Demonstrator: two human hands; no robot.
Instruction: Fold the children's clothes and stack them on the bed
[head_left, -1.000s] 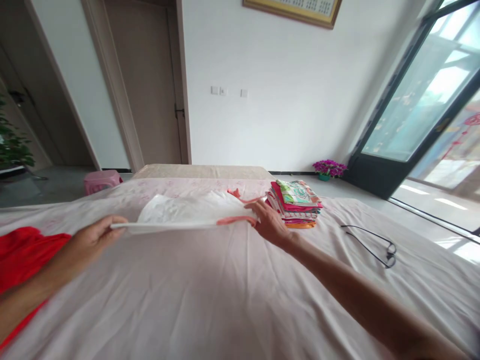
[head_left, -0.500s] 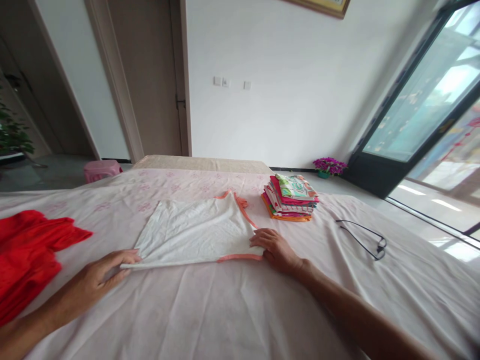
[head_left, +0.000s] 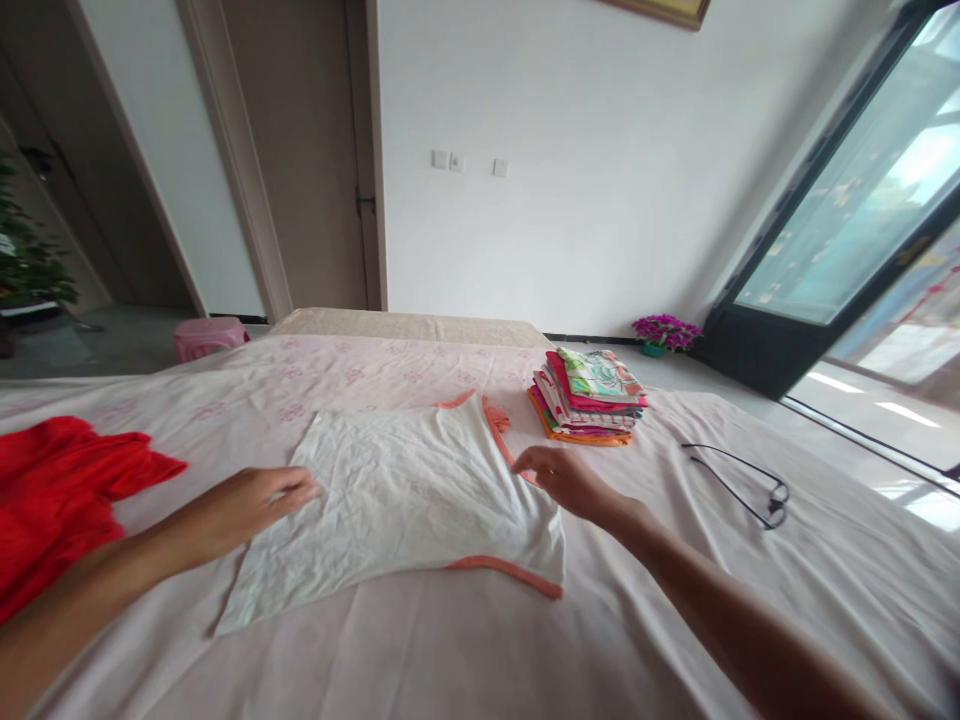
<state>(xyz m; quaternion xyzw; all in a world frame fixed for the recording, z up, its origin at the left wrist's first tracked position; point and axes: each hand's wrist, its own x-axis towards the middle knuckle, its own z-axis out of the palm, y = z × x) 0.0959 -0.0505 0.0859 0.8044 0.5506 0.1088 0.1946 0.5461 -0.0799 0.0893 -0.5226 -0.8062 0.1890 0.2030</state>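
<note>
We observe a white top [head_left: 420,490] lying flat but wrinkled on a pale sheet [head_left: 420,670], in the middle of the view. Its hem lies to the left, its coral-trimmed neck end to the right; one corner of the hem points toward us at lower left.

Left hand [head_left: 259,500]: over the hem side of the top, palm down, fingers bent and close together, thumb near them. We cannot tell whether the fingertips touch the fabric or pinch it.

Right hand [head_left: 570,480]: at the neck end, fingers curled downward by the coral trim [head_left: 504,570] of the neckline. Contact is likewise unclear to us; the thumb is hidden.

Surroundings: a crumpled red cloth [head_left: 60,490] lies left of the top, partly behind our left forearm. A stack of folded fabrics [head_left: 592,400], patterned piece uppermost, sits just beyond the right hand. Farther right we note a pair of glasses [head_left: 775,507], arms extended. Beyond the sheet: a pink stool [head_left: 208,337] at left, purple flowers [head_left: 666,330] at right.
</note>
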